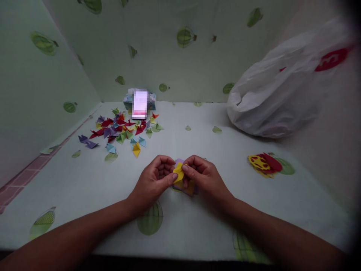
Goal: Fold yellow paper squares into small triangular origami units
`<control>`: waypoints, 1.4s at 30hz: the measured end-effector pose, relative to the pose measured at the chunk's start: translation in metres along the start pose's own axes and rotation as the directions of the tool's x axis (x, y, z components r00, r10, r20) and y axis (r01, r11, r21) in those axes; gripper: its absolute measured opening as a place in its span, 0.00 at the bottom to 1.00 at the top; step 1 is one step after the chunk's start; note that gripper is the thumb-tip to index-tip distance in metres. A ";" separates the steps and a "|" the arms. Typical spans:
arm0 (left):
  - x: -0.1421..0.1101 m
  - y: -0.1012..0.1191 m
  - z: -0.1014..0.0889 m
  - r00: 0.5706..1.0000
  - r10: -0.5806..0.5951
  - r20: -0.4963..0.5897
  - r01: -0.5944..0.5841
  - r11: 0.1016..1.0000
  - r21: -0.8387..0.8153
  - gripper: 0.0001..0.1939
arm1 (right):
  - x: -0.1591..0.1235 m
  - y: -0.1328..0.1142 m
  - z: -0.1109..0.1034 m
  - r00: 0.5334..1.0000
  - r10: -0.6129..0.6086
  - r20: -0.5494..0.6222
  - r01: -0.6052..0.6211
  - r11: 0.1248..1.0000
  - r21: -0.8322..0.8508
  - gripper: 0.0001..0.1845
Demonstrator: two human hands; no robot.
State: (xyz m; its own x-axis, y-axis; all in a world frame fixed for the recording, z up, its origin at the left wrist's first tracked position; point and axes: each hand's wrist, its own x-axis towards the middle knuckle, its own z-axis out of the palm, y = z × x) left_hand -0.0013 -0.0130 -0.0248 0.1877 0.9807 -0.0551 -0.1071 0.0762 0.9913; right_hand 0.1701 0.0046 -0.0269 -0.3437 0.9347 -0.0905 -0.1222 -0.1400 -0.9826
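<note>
Between my two hands is a small folded piece of yellow paper [178, 174], partly covered by my fingers. My left hand [158, 175] pinches its left side between thumb and fingers. On the other side, the thumb and forefinger of my right hand [201, 171] grip its upper right part. Below the folded piece lie purple and yellow paper squares [189, 187], mostly hidden by my hands. Toward the back left, a loose pile of folded paper cranes [121, 131] in red, purple, green, blue and yellow spreads over the tabletop.
A lit phone [140, 104], blurred out, leans on a patterned box [152, 101] at the back. To the right stands a full white plastic bag [270, 94]. Red and yellow paper cut-outs [265, 164] lie in front of it. A balloon-print cloth [113, 214] covers the table.
</note>
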 end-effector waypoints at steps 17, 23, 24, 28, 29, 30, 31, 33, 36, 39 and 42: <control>0.002 0.001 -0.003 0.993 -0.107 0.058 0.102 0.992 0.080 0.11 | 0.000 0.002 -0.001 0.988 -0.135 -0.078 0.127 0.987 -0.102 0.09; 0.005 -0.001 -0.004 0.992 -0.116 0.043 0.110 0.987 0.118 0.11 | -0.002 0.001 0.001 0.976 -0.203 -0.072 0.189 0.967 -0.171 0.09; 0.005 -0.001 -0.004 0.993 -0.112 0.040 0.106 0.987 0.124 0.11 | -0.002 0.001 0.001 0.976 -0.205 -0.077 0.189 0.966 -0.176 0.09; 0.004 0.000 -0.005 0.996 -0.086 0.041 0.079 0.987 0.140 0.10 | -0.003 -0.001 0.000 0.986 -0.134 -0.097 0.119 0.981 -0.153 0.11; 0.003 0.000 -0.004 0.996 -0.077 0.045 0.070 0.988 0.136 0.10 | -0.004 -0.001 0.000 0.989 -0.117 -0.095 0.104 0.986 -0.134 0.11; 0.003 0.001 -0.004 0.997 -0.068 0.048 0.061 0.989 0.132 0.10 | -0.004 0.000 -0.001 0.990 -0.105 -0.092 0.094 0.989 -0.111 0.11; 0.003 0.001 -0.004 0.997 -0.062 0.052 0.055 0.990 0.129 0.10 | -0.004 0.001 -0.001 0.992 -0.094 -0.085 0.087 0.993 -0.085 0.12; 0.003 0.002 -0.003 0.997 -0.058 0.057 0.050 0.990 0.133 0.10 | -0.004 0.002 -0.002 0.994 -0.075 -0.075 0.072 0.997 -0.039 0.12; 0.003 0.002 -0.003 0.995 -0.074 0.071 0.063 0.987 0.145 0.11 | -0.003 0.005 -0.003 0.995 -0.068 -0.077 0.067 0.998 -0.010 0.12; 0.002 0.003 -0.002 0.993 -0.085 0.087 0.072 0.988 0.140 0.11 | -0.002 0.005 -0.003 0.993 -0.075 -0.093 0.074 0.997 -0.016 0.12; 0.002 0.003 -0.002 0.990 -0.093 0.106 0.076 0.985 0.155 0.13 | -0.001 0.004 -0.004 0.991 -0.083 -0.107 0.080 0.996 -0.028 0.12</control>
State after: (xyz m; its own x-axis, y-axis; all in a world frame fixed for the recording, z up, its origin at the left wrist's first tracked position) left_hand -0.0033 -0.0105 -0.0222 0.2991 0.9448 -0.1340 0.0596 0.1216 0.9908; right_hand 0.1734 0.0047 -0.0310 -0.2305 0.9727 -0.0260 -0.1233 -0.0557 -0.9908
